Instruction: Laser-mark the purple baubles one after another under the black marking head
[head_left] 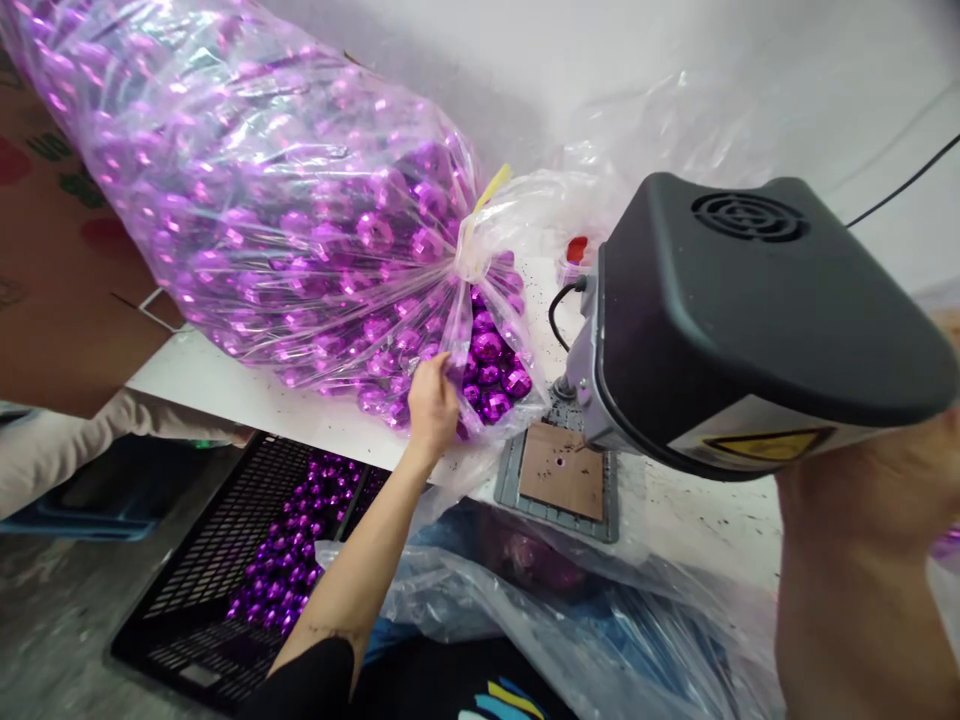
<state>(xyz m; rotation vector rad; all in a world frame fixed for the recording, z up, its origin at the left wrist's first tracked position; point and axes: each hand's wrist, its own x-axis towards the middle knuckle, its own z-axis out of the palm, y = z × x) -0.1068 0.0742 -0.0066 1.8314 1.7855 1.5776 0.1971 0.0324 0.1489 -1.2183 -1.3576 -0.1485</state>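
Observation:
A large clear plastic bag (247, 200) full of shiny purple faceted balls lies across the table, gathered by a yellow tie (491, 190). Its film is pinched by my left hand (435, 405) just beside an opening where bare purple balls (491, 365) show. To the right stands a small black-topped bench machine (757, 300) with a warning label, above a wooden plate (561, 465) with a hole in it. Close behind the machine's right side is my right hand (892, 475), its fingers hidden from view.
On the floor at the lower left, a black crate (195, 560) holds many purple balls. A cardboard box (75, 270) stands at the left, near another person's sleeve (97, 450). Loose clear plastic sheeting (480, 600) covers my lap. Dark shavings dot the white table (720, 530).

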